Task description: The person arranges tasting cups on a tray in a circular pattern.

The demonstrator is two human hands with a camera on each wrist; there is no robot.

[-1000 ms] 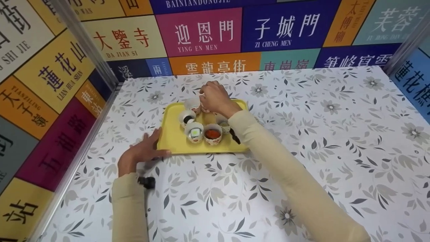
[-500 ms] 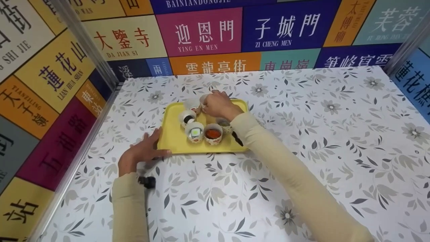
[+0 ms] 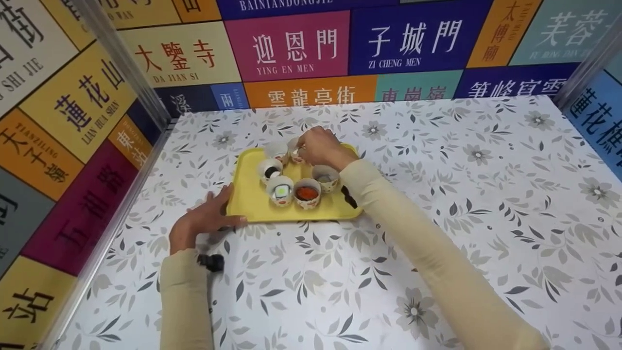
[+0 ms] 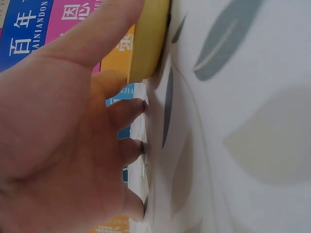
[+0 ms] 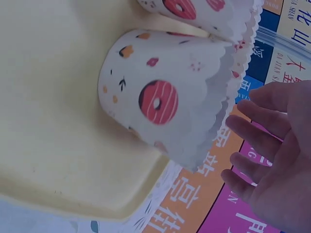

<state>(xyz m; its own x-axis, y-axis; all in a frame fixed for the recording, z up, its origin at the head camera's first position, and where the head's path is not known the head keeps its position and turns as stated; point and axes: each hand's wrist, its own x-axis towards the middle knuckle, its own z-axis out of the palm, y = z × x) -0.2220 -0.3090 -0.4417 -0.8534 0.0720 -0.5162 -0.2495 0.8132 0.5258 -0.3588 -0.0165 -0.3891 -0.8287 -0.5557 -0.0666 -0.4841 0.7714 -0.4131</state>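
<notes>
On the patterned table lies a yellow tray (image 3: 257, 211) bearing several patterned paper cups. One front cup (image 3: 307, 197) has something orange-red in it; the cup beside it (image 3: 281, 194) has a white piece with a green middle. A black-and-white piece (image 3: 273, 171) sits in another. My left hand (image 3: 206, 218) spans the tray's near-left corner, thumb on its edge, other fingertips down on the table. At the back, my right hand (image 3: 320, 146) is over the back-right cup (image 3: 295, 154). In the right wrist view, its loose fingers (image 5: 262, 136) are by a scalloped cup rim (image 5: 218, 97), holding nothing.
A greyish cup (image 3: 324, 179) stands at the tray's right, near my right sleeve (image 3: 418, 233). Another cup (image 3: 277, 151) is at the back left. Panels with Chinese lettering (image 3: 291, 48) wall the table's back and sides.
My right hand has come down from higher over the back cups and shifted a little to the right, uncovering more of the back-right and right cups. The left hand has stayed at the tray corner.
</notes>
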